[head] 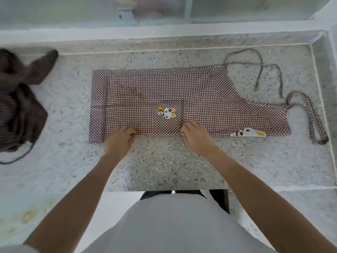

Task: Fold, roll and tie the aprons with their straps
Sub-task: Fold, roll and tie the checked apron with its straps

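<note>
While the checked apron (182, 88) lies flat and folded lengthwise on the speckled stone counter (164, 165), both hands sit at its near edge. Left hand (119, 138) pinches the fabric fold with curled fingers; right hand (196, 136) does the same just beside the pocket with its rabbit patch (166, 112). Thin straps (262, 70) trail loose at the right end. A dark striped apron (18, 99) sits crumpled at far left.

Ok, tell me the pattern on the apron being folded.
The apron has a small brown-and-white check with rabbit patches, seen in the head view.
</note>
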